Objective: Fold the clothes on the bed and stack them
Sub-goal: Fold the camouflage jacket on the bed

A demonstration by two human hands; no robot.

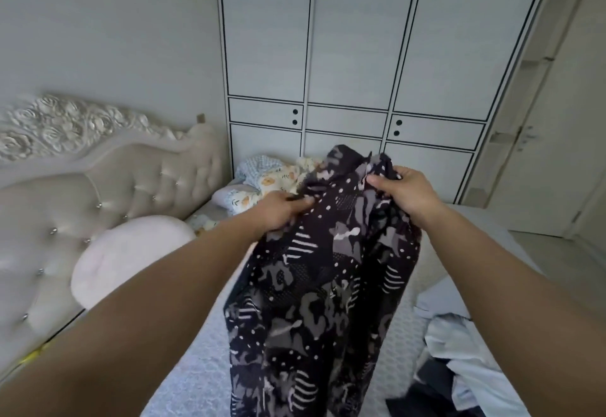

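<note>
Left hand (282, 211) and right hand (405, 192): each grips the top edge of the dark patterned garment (324, 285), fingers curled into the fabric. Garment position: held up, hanging above the bed (196, 367). Unfolded clothes (459, 361): on the bed, lower right

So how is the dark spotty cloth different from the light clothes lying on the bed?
The dark cloth is patterned, held up by both hands; the light clothes are plain and lie crumpled on the bed, untouched. Neither is folded.
</note>
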